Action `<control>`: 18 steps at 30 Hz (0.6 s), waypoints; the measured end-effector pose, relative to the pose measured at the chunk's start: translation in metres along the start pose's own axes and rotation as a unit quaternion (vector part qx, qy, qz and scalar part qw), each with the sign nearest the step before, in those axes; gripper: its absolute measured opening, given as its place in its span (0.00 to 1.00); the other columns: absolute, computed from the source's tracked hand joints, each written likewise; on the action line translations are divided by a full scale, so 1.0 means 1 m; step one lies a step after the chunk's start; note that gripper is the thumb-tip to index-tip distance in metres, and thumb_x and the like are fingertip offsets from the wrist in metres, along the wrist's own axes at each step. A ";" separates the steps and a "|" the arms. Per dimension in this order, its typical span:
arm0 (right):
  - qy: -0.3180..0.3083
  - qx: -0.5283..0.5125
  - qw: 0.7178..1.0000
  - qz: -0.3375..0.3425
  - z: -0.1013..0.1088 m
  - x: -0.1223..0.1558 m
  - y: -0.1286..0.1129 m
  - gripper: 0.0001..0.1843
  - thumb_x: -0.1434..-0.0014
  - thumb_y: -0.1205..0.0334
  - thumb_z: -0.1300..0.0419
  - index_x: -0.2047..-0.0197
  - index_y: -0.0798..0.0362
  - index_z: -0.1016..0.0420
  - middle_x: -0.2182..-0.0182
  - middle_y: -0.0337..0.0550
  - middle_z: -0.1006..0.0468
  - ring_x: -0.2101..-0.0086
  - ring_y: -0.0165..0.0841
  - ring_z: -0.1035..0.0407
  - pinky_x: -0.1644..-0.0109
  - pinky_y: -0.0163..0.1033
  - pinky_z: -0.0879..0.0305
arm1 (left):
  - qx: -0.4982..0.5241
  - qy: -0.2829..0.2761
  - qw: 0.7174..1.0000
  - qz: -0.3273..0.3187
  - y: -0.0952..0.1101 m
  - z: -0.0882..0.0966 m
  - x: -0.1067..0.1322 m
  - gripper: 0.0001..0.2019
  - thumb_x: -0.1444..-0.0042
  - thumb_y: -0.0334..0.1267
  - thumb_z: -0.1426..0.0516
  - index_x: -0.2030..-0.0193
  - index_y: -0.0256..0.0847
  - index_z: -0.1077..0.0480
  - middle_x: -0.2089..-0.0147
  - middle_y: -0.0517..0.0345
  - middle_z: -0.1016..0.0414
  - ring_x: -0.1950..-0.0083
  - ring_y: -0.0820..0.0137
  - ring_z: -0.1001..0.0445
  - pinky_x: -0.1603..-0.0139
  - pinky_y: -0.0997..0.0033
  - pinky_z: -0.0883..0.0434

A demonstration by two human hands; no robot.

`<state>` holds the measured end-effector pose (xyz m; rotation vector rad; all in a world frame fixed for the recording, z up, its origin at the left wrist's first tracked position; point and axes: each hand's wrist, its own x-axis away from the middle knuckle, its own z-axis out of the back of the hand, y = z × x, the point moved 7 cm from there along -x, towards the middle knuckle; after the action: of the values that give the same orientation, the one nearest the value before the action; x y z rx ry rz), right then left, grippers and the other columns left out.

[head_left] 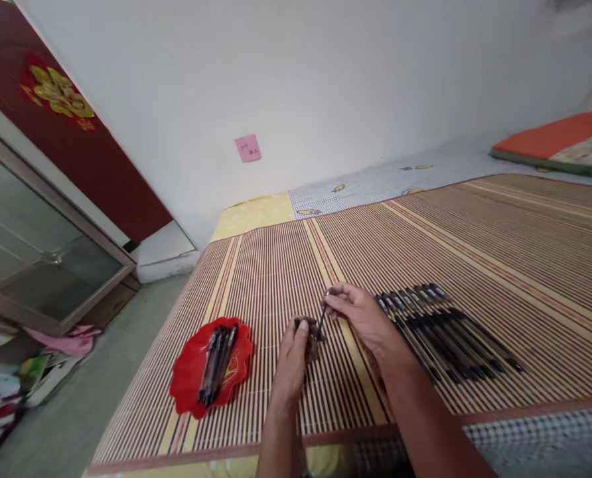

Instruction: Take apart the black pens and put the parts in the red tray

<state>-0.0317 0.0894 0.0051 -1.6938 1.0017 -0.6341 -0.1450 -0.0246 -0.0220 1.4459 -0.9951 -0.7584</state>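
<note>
Over the striped mat, my left hand (293, 352) is closed, pinching a short dark piece whose exact kind is unclear. Up and to its right, my right hand (358, 312) has its fingertips closed on a thin dark pen part (322, 318), which slants down toward the left hand's piece. Whether the two pieces touch cannot be made out. A red scalloped plate (184, 372) lies left of my hands, with several dark pens (217, 365) in it. Right of my right forearm, several long dark pens (455, 345) lie side by side below a row of shorter pen pieces (413, 297).
The striped mat (271, 279) covers a bed against a white wall (326, 86) bearing a pink note (247, 148). Orange folded bedding (549, 139) lies at the far right. At left are a grey floor (141, 332), a glass-fronted cabinet (52, 245) and piled cloth (72, 342).
</note>
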 end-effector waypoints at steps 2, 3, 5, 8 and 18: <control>0.054 -0.044 0.997 0.020 0.011 0.000 -0.009 0.18 0.54 0.52 0.27 0.67 0.53 0.25 0.76 0.36 0.24 0.75 0.28 0.30 0.70 0.33 0.35 | -0.009 -0.030 1.000 0.003 -0.001 -0.006 0.000 0.16 0.39 0.51 0.45 0.58 0.39 0.31 0.67 0.56 0.27 0.71 0.73 0.34 0.71 0.75 0.38; 0.080 -0.069 0.994 0.034 0.015 0.001 -0.014 0.18 0.55 0.52 0.26 0.68 0.53 0.26 0.77 0.35 0.24 0.75 0.27 0.30 0.70 0.33 0.34 | -0.021 -0.043 0.999 -0.002 -0.001 -0.009 -0.001 0.14 0.39 0.49 0.45 0.60 0.39 0.32 0.68 0.57 0.28 0.72 0.74 0.36 0.72 0.75 0.39; 0.116 -0.103 0.986 0.063 0.021 0.003 -0.022 0.18 0.56 0.53 0.26 0.69 0.53 0.26 0.76 0.35 0.24 0.75 0.27 0.30 0.70 0.33 0.33 | -0.052 -0.060 0.997 -0.016 0.000 -0.013 -0.002 0.12 0.39 0.46 0.46 0.63 0.38 0.32 0.71 0.59 0.30 0.75 0.75 0.39 0.73 0.75 0.40; 0.145 -0.110 0.978 0.102 0.025 0.005 -0.032 0.17 0.56 0.54 0.26 0.68 0.52 0.26 0.75 0.35 0.23 0.74 0.27 0.29 0.69 0.33 0.32 | -0.092 -0.077 0.992 -0.028 -0.002 -0.015 -0.003 0.10 0.38 0.43 0.48 0.63 0.38 0.32 0.72 0.60 0.32 0.75 0.74 0.40 0.73 0.74 0.41; 0.150 -0.063 0.979 0.126 0.026 0.005 -0.035 0.16 0.53 0.53 0.28 0.66 0.53 0.26 0.72 0.39 0.22 0.73 0.28 0.29 0.68 0.35 0.30 | -0.152 -0.089 0.983 -0.054 -0.005 -0.016 -0.003 0.08 0.37 0.38 0.51 0.62 0.39 0.33 0.69 0.60 0.35 0.69 0.72 0.37 0.66 0.72 0.39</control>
<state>0.0026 0.1030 0.0293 -1.5725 1.4732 -0.6812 -0.1314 -0.0151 -0.0252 1.1879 -0.8939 -1.0865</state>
